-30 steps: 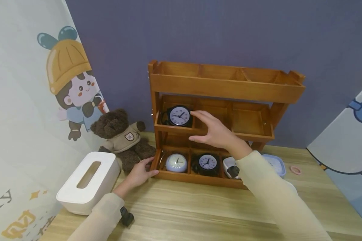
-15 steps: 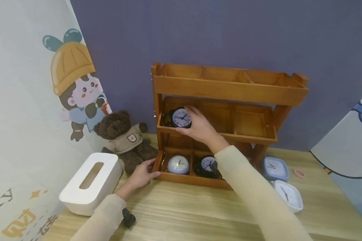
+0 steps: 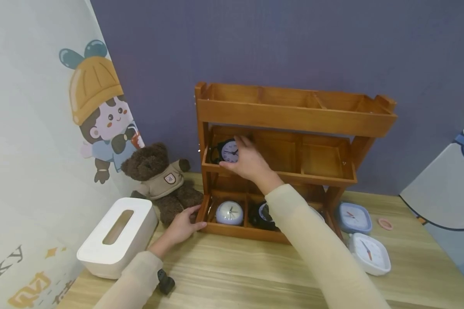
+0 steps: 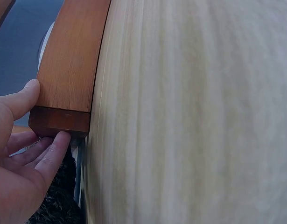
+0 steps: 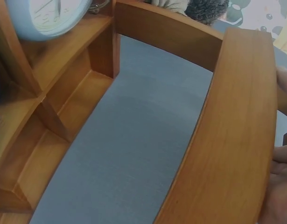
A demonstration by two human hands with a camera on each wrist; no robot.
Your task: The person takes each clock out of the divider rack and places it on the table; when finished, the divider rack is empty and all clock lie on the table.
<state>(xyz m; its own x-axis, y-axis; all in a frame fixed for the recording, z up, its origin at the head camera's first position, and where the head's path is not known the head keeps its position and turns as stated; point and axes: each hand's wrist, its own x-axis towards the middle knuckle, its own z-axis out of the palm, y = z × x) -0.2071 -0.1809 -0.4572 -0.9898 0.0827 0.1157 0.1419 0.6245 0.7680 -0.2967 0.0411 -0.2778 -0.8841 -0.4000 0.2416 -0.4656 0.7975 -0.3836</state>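
My right hand (image 3: 250,163) holds a black round alarm clock (image 3: 228,151) in the left compartment of the middle tier of a wooden three-tier shelf (image 3: 294,120). Its thumb lies low on the clock and its fingers over the upper right side, covering part of the dial. With thumb and fingers, my left hand (image 3: 181,227) grips the shelf's lower front left corner (image 4: 59,121). In the bottom tier sit a pale blue round clock (image 3: 230,213) and another black clock (image 3: 260,214), the latter partly behind my right sleeve.
A brown teddy bear (image 3: 156,180) leans left of the shelf, behind a white tissue box (image 3: 112,240). On the table (image 3: 224,274) at right lie a blue square clock (image 3: 355,217), a white clock (image 3: 370,254) and a pink ring (image 3: 385,224). A dark wall stands behind.
My right hand has moved left from beside the black alarm clock and taken hold of it, now covering more of its dial. My left hand stays at the shelf corner.
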